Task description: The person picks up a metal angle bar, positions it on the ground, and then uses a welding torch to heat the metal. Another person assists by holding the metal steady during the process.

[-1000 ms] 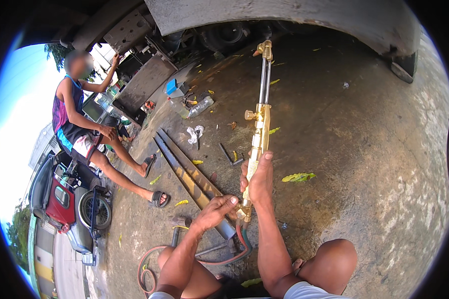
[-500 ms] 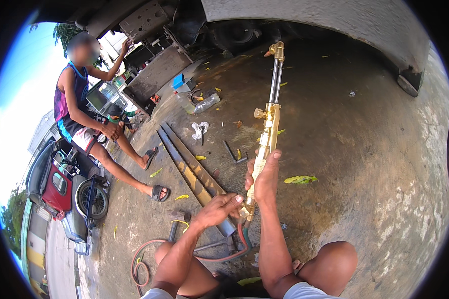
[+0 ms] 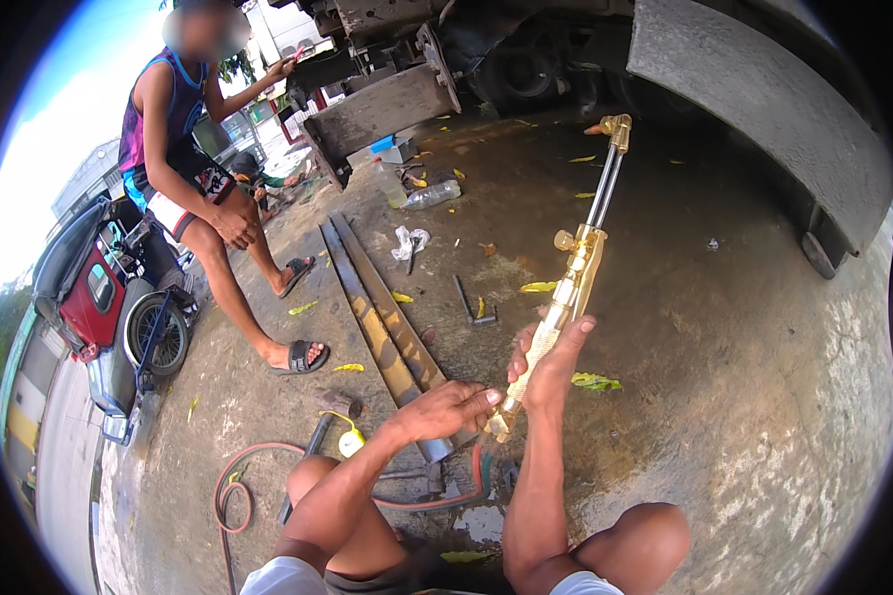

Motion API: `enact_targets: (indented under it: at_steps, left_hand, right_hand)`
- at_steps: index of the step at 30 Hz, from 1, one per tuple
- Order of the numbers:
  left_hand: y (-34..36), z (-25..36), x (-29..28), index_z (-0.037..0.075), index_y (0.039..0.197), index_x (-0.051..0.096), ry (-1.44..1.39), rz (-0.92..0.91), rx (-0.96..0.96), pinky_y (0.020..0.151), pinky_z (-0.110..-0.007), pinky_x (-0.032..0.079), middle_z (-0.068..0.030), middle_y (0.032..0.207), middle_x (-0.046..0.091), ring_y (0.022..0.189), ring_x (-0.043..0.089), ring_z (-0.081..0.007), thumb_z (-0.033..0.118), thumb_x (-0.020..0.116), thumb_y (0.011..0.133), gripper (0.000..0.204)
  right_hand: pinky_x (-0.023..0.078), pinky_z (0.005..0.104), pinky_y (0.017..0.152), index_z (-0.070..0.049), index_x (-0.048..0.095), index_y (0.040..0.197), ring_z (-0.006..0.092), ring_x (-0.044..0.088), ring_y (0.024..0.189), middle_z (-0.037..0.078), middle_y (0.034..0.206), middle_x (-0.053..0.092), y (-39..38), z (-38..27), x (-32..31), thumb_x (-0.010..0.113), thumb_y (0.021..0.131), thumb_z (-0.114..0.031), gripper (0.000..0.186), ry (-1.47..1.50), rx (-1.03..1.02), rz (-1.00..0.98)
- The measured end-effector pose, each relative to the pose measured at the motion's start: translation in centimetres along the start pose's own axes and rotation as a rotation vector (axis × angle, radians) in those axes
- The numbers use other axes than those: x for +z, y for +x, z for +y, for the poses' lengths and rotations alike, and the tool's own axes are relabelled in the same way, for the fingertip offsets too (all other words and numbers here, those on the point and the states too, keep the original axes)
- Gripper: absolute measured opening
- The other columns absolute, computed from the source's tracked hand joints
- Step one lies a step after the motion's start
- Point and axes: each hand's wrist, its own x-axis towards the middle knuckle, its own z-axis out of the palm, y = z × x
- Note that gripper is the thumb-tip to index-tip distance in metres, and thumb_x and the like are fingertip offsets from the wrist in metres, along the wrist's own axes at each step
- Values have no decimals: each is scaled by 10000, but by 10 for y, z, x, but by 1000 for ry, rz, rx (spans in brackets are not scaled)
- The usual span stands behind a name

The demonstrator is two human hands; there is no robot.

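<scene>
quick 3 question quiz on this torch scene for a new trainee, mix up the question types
1. True or false: the right hand grips the handle of the brass cutting torch.
2. Where is the left hand? A) on the torch tip B) at the torch's base, where the hoses join C) on the metal bars
3. Fill in: the person standing nearby wears ___ on the feet.

Key: 1 true; 2 B; 3 sandals
</scene>
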Motion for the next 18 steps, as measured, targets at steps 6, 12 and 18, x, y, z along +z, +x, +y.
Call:
enact_targets:
  at_steps: [6, 12, 18]
  left_hand:
    - [-5, -1, -10, -36, 1029, 695, 95, 85, -78, 839, -427, 529, -151, 844, 709, 854, 689, -307, 762, 314, 983, 885]
    - [-26, 3, -54, -55, 962, 702, 229, 624, -225, 802, -470, 536, -203, 725, 675, 770, 696, -372, 744, 432, 962, 843]
    - [-63, -28, -153, 173, 1579, 315, 1146, 1505, -89, 1113, -541, 322, -166, 1653, 181, 1412, 319, -440, -51, 608, 744, 913]
  right_hand:
    - [377, 250, 334, -30, 421, 1179, 96, 405, 397, 31, 662, 448, -5, -2, 6, 176, 914, -853, 898, -9, 6, 21]
    - [372, 244, 328, -59, 423, 1136, 95, 403, 393, 24, 643, 434, -5, 1, 4, 175, 901, -865, 875, -29, 4, 21]
    - [380, 256, 331, -62, 430, 1124, 96, 397, 386, 21, 641, 432, -6, 2, 4, 164, 892, -875, 885, -42, 57, -40]
